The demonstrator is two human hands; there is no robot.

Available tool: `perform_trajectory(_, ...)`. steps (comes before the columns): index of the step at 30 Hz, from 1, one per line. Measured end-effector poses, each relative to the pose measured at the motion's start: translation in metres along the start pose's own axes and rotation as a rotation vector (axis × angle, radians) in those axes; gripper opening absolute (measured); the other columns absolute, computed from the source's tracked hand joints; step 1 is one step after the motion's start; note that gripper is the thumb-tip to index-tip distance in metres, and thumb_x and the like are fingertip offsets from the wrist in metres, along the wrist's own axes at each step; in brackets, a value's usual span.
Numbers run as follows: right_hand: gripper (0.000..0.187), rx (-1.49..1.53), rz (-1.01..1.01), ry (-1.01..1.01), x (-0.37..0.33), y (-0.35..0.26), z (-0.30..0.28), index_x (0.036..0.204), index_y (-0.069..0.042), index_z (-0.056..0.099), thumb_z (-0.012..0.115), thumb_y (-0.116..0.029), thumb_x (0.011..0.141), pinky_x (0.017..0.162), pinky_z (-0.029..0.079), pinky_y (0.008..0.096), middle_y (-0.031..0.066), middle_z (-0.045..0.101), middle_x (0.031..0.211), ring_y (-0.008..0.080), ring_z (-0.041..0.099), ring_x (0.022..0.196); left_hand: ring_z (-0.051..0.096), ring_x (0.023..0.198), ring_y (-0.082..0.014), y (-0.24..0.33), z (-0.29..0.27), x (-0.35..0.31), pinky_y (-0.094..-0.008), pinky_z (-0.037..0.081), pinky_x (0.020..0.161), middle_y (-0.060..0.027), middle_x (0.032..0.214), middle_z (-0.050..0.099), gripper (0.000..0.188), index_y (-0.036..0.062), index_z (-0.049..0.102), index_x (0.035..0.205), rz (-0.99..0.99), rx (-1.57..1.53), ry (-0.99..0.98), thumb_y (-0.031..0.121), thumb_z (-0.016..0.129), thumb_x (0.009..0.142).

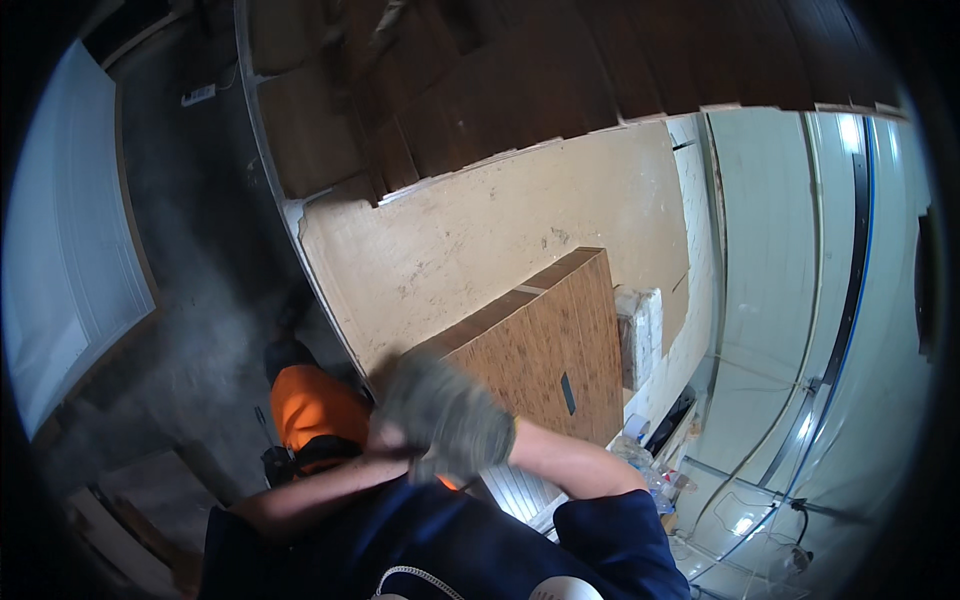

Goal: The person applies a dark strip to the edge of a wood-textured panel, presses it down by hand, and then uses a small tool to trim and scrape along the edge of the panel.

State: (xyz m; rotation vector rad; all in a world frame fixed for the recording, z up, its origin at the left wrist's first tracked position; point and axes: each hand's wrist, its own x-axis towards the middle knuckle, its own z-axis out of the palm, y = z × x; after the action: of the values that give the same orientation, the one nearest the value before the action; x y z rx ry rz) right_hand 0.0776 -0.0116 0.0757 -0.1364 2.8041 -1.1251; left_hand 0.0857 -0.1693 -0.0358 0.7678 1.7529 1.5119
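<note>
My right hand (462, 425) wears a grey-green knitted work glove, smeared by motion. It crosses in front of my left hand (388, 440), which is mostly hidden behind it. Both come together close to my body, and whether their fingers are open or closed does not show. Just beyond them lies a stack of boards (530, 365) with a brown wood-grain face and a small dark slot-like mark (568, 393). The gloved hand overlaps the near left corner of this stack in the view; contact cannot be made out.
Beneath the stack a worn cardboard sheet (480, 225) covers the table. Dark brown boards (530, 75) lie in rows along its far side. A white wrapped bundle (641, 330) stands right of the stack, with clear plastic bottles (655, 480) nearer. White panels (75, 240) lean at left.
</note>
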Motion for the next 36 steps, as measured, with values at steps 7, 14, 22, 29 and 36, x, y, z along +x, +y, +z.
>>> perform_trajectory(7, 0.029, -0.834, 0.292, 0.263, -0.024, 0.089, -0.05, 0.096, -0.01, 0.066, 0.064, -0.026, 0.073, 0.099, 0.038, 0.045, 0.0093, 0.062, 0.107, 0.03, 0.054, 0.109, 0.062, 0.056, -0.021, 0.016, -0.01, 0.001, -0.0309, 0.047, 0.049, -0.0158, 0.065, 0.057, 0.041, -0.0108, 0.056, 0.111, -0.159, -0.033, -0.053, 0.015, 0.07, 0.081)
perform_trajectory(14, 0.031, -0.424, 0.058, 0.032, -0.019, 0.031, 0.017, 0.092, -0.01, 0.062, 0.068, -0.028, 0.068, 0.089, 0.039, 0.042, 0.0083, 0.057, 0.091, 0.0275, 0.053, 0.095, 0.068, 0.073, -0.0202, 0.004, -0.008, -0.001, -0.0296, 0.051, 0.061, -0.0119, 0.075, 0.066, 0.026, -0.0013, 0.062, 0.102, 0.022, -0.188, -0.047, 0.018, 0.067, 0.085)
perform_trajectory(22, 0.045, 0.063, -0.073, 0.118, -0.033, -0.044, 0.033, 0.119, -0.006, 0.054, 0.065, -0.024, 0.078, 0.1, 0.036, 0.0438, 0.016, 0.053, 0.12, 0.0314, 0.048, 0.117, 0.059, 0.074, -0.0146, 0.012, -0.019, -0.005, -0.0273, 0.048, 0.061, -0.0117, 0.083, 0.061, 0.025, 0.0039, 0.057, 0.105, -0.267, -0.407, -0.243, 0.01, 0.066, 0.083)
perform_trajectory(29, 0.052, -0.331, 0.583, 0.797, -0.141, -0.04, 0.009, 0.124, -0.001, 0.049, 0.067, -0.023, 0.079, 0.088, 0.046, 0.0477, 0.0222, 0.054, 0.12, 0.0386, 0.054, 0.107, 0.064, 0.087, -0.012, 0.025, -0.062, 0.019, -0.0258, 0.05, 0.079, -0.015, 0.095, 0.068, 0.036, -0.0107, 0.054, 0.11, -0.372, -0.253, -0.624, 0.018, 0.062, 0.09)
perform_trajectory(36, 0.056, -0.617, 1.53, 1.492, -0.297, -0.029, 0.079, 0.13, 0.002, 0.045, 0.065, -0.023, 0.084, 0.104, 0.034, 0.0391, 0.0207, 0.047, 0.133, 0.0336, 0.044, 0.125, 0.061, 0.1, -0.0159, 0.117, -0.037, 0.143, -0.0266, 0.049, 0.088, -0.016, 0.116, 0.061, 0.051, -0.0062, 0.044, 0.13, -0.183, 0.001, -0.746, 0.01, 0.064, 0.087)
